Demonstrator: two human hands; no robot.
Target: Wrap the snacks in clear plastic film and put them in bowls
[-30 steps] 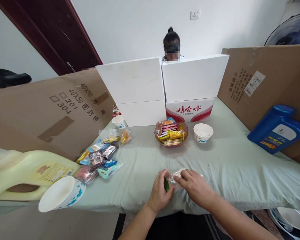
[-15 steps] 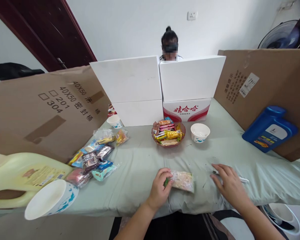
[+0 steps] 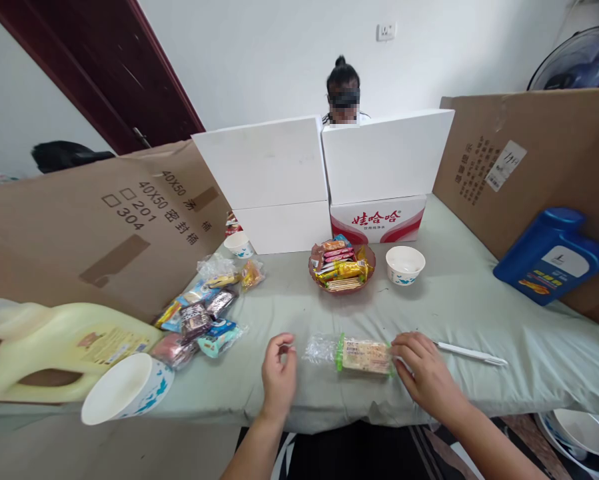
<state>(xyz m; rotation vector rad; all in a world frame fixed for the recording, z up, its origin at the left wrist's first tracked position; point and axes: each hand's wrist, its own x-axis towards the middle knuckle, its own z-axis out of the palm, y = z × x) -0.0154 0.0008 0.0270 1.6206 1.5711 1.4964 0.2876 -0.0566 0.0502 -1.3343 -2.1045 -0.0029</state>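
The right hand (image 3: 428, 375) touches a beige, rectangular, plastic-wrapped packet (image 3: 365, 357), hold unclear from here; the left hand (image 3: 279, 375) curls, grip narrow.

The snack packet (image 3: 366, 357) is beige with bright green edging. The slim tool (image 3: 472, 353) is white; the surface (image 3: 289, 293) is plain pale green. The round bowl (image 3: 406, 267) is white with a blue print. The handled jug (image 3: 64, 330) is pale yellow; the flat bottle (image 3: 554, 257) is blue.

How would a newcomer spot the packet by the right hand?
On the green tablecloth, look nearer than the snack bowl. Between left hand and right hand lies the packet, a pale block in clear wrap. Unlike the slim white tool, it has a green band.
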